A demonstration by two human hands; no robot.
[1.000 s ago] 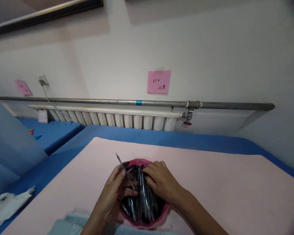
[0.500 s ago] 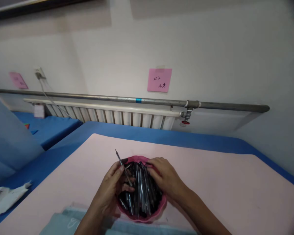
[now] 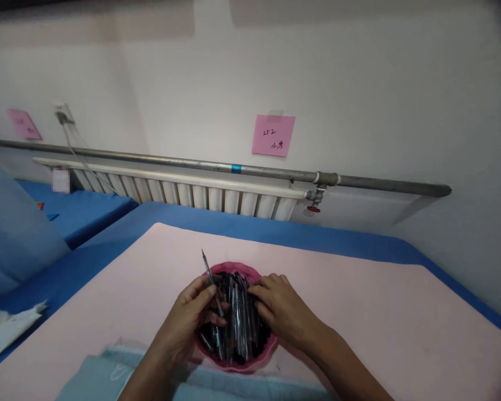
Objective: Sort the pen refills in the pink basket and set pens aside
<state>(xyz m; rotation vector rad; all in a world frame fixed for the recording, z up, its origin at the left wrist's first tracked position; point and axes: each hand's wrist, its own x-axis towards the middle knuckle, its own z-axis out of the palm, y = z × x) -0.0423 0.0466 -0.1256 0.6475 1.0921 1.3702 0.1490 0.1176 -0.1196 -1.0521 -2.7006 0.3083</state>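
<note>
1. Pink plastic forms the bowl (image 3: 234, 365), which sits on the pink table surface (image 3: 379, 312) directly before the person and is filled to the rim with dark pens (image 3: 237, 323).
2. One pen (image 3: 211, 278) is pinched between thumb and fingers of the left hand (image 3: 187, 323) at the bowl's left rim; its pointed tip is tilted up and away, standing clear above the heap.
3. The right hand (image 3: 281, 314) is laid over the right side of the bowl, its fingers curled down among the pens; whether a particular pen is gripped there cannot be told.
4. Compared with a second ago, the raised pen is held in much the same slanted pose and both hands are kept at the bowl. The bowl and hands have shifted slightly up and right in the view while the wall has slid down, which is read as a tilt of the head rather than a move of the hands. The sorting through the pens is therefore judged to be under way, with one pen already singled out and not yet set down.
5. Just in front of the bowl, a pale teal folded cloth (image 3: 104, 379) is seen at the near edge of the table.
6. Beyond the bowl, a blue cover (image 3: 275, 231) borders the pink surface, and behind it a white radiator (image 3: 192, 192) and a grey pipe (image 3: 379, 184) run along the wall.
7. Above the bowl on the wall, a pink note (image 3: 273, 135) is stuck.
8. Far to the left of the bowl, crumpled white paper (image 3: 8, 328) lies on the blue cover.
</note>
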